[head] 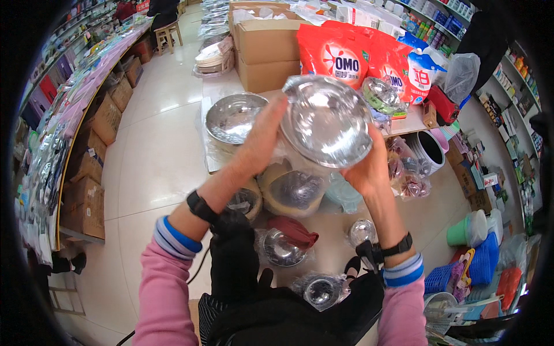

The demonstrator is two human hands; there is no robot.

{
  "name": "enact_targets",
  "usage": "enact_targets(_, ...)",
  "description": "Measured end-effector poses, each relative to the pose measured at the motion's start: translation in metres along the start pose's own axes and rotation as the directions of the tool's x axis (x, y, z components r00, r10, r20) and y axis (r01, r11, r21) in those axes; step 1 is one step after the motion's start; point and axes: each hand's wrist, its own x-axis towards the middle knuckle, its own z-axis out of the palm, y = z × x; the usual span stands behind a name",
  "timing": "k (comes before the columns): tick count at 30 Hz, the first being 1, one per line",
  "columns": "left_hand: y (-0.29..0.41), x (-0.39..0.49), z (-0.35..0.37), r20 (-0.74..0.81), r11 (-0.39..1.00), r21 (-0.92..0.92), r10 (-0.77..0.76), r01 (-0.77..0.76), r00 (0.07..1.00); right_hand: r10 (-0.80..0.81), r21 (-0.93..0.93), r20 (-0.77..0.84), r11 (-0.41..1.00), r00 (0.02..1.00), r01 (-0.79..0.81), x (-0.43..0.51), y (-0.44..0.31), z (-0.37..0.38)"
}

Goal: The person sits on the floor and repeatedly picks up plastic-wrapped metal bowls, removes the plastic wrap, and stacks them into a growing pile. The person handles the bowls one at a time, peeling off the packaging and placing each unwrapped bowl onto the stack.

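Observation:
Between my two hands is a shiny stainless steel basin (326, 125), tilted and blurred by motion; it may be a stack of several. My left hand (264, 134) grips its left rim, and my right hand (370, 166) grips the lower right rim. The fingers behind the metal are mostly hidden. Left of the basin, another steel basin (236, 116) lies face up on the table corner with clear plastic around it. Below my hands, a yellowish container (294, 188) with plastic wrap stands on the floor.
Cardboard boxes (270, 52) and red OMO detergent bags (335, 56) stand behind the basin. Wrapped steel bowls (283, 248) and a dark red cloth (294, 231) lie on the floor by my feet. Plastic baskets (482, 259) are stacked at right. A long goods counter (82, 82) runs along the left.

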Motion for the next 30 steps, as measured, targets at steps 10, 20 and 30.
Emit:
enact_targets(10, -0.01, 0.024, -0.114, -0.163, 0.717, -0.619, -0.516, 0.321, 0.841, 0.103, -0.189, 0.158, 0.979, 0.982, -0.073, 0.09, 0.036, 0.086)
enact_targets(20, -0.028, 0.018, -0.145, -0.251, 0.742, -0.501, -0.617, 0.445, 0.746, 0.049, -0.349, 0.174, 0.937, 0.983, 0.015, 0.114, 0.06, 0.086)
enact_targets(30, -0.022, 0.024, -0.164, -0.353, 0.809, 0.047, -0.535, 0.585, 0.768, -0.26, -0.913, -0.051, 0.404, 0.964, 0.06, 0.14, 0.061, 0.079)
